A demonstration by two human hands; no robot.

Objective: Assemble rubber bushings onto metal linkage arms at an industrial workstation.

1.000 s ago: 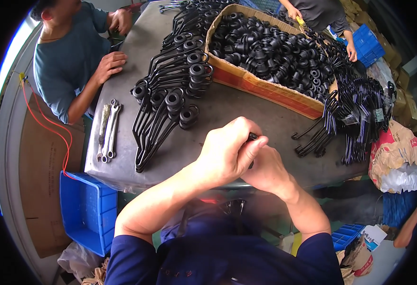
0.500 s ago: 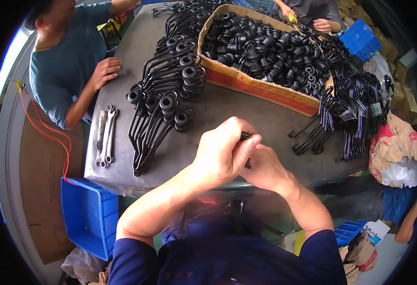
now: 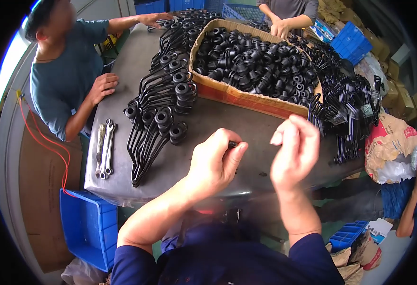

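Above the near part of the surface (image 3: 218, 114), a small black piece (image 3: 233, 144) was held in the left hand (image 3: 214, 159), one end showing between thumb and forefinger and the rest hidden in the fist. The left grip was closed around it; the right hand (image 3: 294, 154) was raised well apart, its grip half curled and blurred, and whether anything was pinched there could not be told. From the little that showed, the piece was judged to be light and unlikely to be fragile, perhaps a bit slippery; whether it was stiff or soft could not be settled. It was thought best taken hold of by the showing end, pinched between two fingertips. Beyond the hands, a cardboard box (image 3: 237, 97) was heaped with black rubber pieces (image 3: 253, 61), judged springy and light one by one. Left of the box, black bent rods (image 3: 140, 159) with thick rings (image 3: 165, 124) were laid in rows; to its right, more black rods (image 3: 348, 107) were bunched near a torn paper sack (image 3: 391, 140), where white plastic (image 3: 394, 172) was exposed. Below the surface's left corner, a blue bin (image 3: 106, 228) was placed.
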